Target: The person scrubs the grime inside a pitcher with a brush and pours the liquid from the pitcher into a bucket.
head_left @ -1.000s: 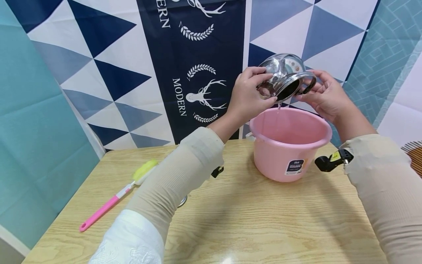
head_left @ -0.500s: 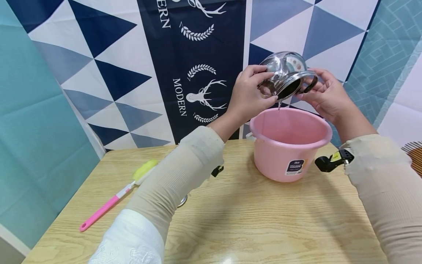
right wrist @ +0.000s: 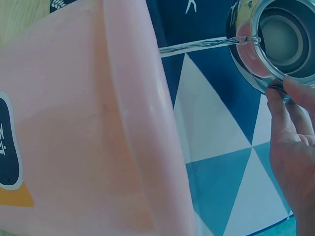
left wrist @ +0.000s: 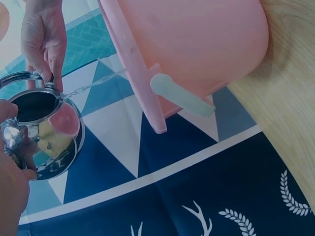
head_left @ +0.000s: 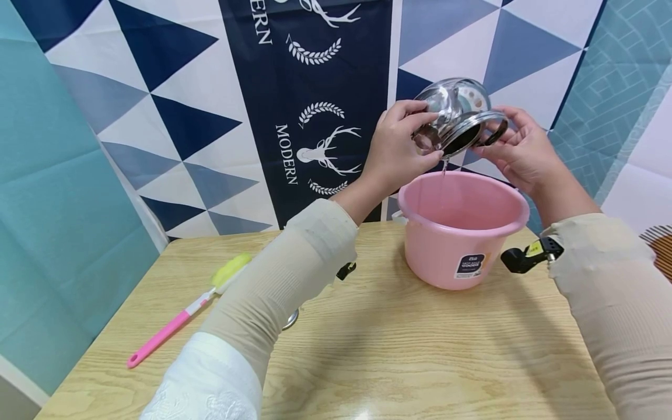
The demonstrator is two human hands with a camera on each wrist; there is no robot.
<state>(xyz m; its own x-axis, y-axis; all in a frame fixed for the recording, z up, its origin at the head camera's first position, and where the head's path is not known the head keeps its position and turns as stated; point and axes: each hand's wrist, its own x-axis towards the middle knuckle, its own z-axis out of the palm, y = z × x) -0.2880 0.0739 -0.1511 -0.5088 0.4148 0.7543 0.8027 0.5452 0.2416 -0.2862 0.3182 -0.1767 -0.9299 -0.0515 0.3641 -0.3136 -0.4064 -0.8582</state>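
Note:
A shiny steel kettle [head_left: 451,105] is tipped above the far rim of the pink bucket [head_left: 441,251]. My left hand [head_left: 400,137] grips its body from the left, thumb near the round mouth. At the other side, my right hand [head_left: 525,153] holds the kettle by the looped handle [head_left: 497,129], its fingertips by the rim in the right wrist view. A thin stream of water [left wrist: 96,82] runs from the kettle's mouth into the bucket. The kettle's interior looks dark in the left wrist view.
A long pink-handled brush [head_left: 168,335] with a yellow sponge head [head_left: 229,269] lies at the table's left. The edge of a small round metal thing [head_left: 291,319] shows past my left sleeve, mostly hidden. A patterned cloth wall [head_left: 336,76] stands behind the table.
The kettle has risen slightly and tipped a little more, both hands keeping their hold. Water keeps running into the bucket, which has not moved.

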